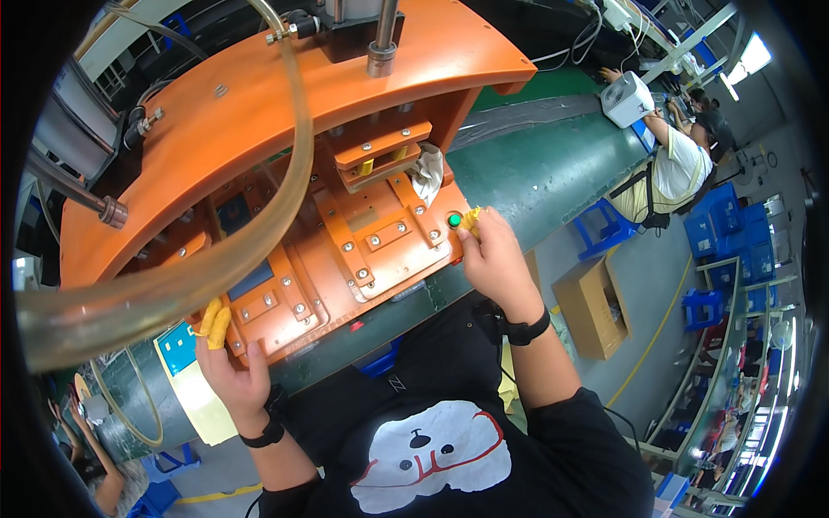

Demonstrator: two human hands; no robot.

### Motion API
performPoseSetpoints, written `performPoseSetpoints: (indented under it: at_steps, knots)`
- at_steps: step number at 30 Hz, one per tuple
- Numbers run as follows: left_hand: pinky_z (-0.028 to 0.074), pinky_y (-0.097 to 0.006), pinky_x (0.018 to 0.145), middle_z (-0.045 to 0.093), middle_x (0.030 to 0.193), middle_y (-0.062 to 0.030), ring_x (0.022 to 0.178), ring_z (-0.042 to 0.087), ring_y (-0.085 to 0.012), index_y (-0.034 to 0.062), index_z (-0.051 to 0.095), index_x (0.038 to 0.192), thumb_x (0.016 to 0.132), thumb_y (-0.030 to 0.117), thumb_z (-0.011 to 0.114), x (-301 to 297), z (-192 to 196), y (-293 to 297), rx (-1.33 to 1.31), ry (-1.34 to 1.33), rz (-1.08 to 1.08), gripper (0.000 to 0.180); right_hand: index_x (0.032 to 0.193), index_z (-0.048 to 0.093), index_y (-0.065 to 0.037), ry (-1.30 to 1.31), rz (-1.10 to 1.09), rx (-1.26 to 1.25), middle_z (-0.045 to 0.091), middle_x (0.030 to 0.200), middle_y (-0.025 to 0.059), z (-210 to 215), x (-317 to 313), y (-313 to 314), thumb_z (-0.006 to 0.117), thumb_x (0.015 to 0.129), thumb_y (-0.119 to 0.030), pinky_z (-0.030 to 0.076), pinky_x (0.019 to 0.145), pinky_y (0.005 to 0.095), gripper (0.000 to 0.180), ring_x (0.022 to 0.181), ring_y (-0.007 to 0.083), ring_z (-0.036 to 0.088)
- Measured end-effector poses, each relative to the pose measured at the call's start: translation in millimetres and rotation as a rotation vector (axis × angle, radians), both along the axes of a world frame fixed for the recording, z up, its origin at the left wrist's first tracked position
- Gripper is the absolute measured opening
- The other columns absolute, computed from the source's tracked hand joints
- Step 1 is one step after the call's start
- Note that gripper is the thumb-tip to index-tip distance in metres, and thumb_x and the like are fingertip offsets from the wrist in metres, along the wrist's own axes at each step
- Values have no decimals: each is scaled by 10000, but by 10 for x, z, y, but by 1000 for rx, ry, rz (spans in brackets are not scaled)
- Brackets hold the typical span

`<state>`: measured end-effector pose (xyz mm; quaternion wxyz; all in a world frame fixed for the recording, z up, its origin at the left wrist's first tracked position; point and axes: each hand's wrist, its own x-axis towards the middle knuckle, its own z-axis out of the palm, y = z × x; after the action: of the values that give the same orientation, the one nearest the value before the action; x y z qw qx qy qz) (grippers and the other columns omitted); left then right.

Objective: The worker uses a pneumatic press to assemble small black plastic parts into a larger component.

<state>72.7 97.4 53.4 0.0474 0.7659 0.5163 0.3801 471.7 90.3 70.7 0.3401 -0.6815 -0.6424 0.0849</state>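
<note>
The person stands at an orange press machine [285, 129] whose flat orange base plate [345, 250] sits on a dark green bench [553, 164]. The right hand [492, 259] rests at the plate's right front corner, its fingers curled down over the edge and wearing yellow finger cots [471, 219]. The covered fingertips lie just beside a round green button [454, 220] and appear to touch its rim; whether they press it cannot be told. That hand is loosely closed on the plate corner and holds no loose item. The right forearm rises from the lower edge at a slant, wrist bent slightly inward, with a black wristband [527, 330] around it. The left hand [231, 363] is at the plate's left front corner, thumb up along the plate's edge and fingers folded over the corner. Its fingertips also carry yellow cots [214, 321], which touch the orange surface. A matching button under that hand is hidden, so contact with one cannot be confirmed. The left wrist is straight, bearing a second black band [263, 434], and the forearm comes up nearly vertical. Both hands lie well apart, one at each end of the plate's front edge. Between them, farther back, a white cloth-like piece [427, 173] hangs beside the yellow-tipped press head [380, 160]. A thick clear hose [173, 276] sweeps across the left side of the machine. Another person in a white shirt [678, 168] sits far along the bench.
</note>
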Motion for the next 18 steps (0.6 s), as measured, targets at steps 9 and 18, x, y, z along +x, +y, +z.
performPoseSetpoints:
  at_steps: [9, 18]
  knots:
    - [368, -465, 1162, 593, 1424, -226, 1328, 536, -386, -43, 606, 1330, 910, 152, 638, 5, 5, -3, -3, -8, -8, 465, 844, 626, 16, 73, -70, 61, 540, 823, 188, -62, 6, -74, 711, 871, -56, 449, 688, 485, 115, 778, 397, 552]
    - [379, -465, 1151, 600, 1415, -230, 1321, 542, -393, -46, 610, 1318, 908, 155, 634, 16, 14, 2, -2, -5, -9, 457, 789, 649, 5, -150, -72, 98, 566, 810, 175, -37, -88, -39, 718, 847, -43, 480, 690, 479, 103, 762, 377, 564]
